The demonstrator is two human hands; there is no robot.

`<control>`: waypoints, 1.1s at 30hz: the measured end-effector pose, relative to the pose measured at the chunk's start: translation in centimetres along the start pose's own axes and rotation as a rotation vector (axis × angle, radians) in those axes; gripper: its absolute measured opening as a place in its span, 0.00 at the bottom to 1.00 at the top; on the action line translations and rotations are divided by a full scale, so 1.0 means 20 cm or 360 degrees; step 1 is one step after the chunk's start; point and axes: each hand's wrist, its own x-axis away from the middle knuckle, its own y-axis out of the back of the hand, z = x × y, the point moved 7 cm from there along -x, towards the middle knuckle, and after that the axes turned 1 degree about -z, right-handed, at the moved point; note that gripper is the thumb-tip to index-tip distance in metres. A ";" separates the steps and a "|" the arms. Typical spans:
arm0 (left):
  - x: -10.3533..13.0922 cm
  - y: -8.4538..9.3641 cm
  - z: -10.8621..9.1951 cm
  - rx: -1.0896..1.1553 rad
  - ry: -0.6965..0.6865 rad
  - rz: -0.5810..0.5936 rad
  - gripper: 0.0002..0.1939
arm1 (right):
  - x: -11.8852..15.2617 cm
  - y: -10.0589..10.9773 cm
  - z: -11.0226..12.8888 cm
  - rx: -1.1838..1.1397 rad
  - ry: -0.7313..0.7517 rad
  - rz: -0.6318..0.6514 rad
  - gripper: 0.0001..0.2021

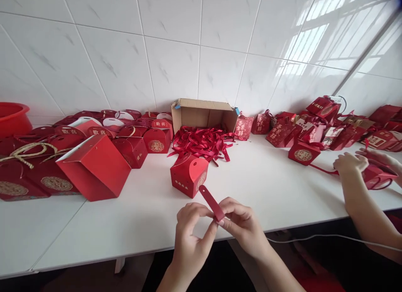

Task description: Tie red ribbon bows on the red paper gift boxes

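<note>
Near the table's front edge, my left hand (193, 237) and my right hand (240, 223) meet and pinch a dark red strap (212, 203) between their fingertips. The strap has a rounded end with a small hole, pointing up and left. Its lower end is partly hidden by my fingers. Just beyond it stands a small red gift box (185, 179), its curved top flaps folded together, with gold lettering and a gold round emblem on its sides. Behind the box, a tangle of red straps (201, 143) spills from an open cardboard box (204, 106).
Many red gift boxes (128, 147) crowd the left, one red box (97, 168) lying tilted. A red basin (12, 118) stands far left. More decorated boxes (281, 131) line the right. There a co-worker's hands (353, 162) handle a red box (377, 175). A white cable (323, 236) runs below the table edge.
</note>
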 end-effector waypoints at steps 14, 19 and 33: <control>0.06 -0.03 0.07 0.0470 0.0095 0.0418 0.05 | 0.11 -0.06 -0.31 -0.1025 -0.0259 -0.0106 0.07; 0.09 -0.02 0.08 0.0646 0.0093 0.0608 0.07 | 0.13 -0.10 -0.32 -0.1227 -0.0309 0.0044 0.09; 0.08 0.00 0.10 0.0536 0.0052 0.0756 0.09 | 0.14 -0.19 -0.36 -0.1504 -0.0488 -0.0038 0.11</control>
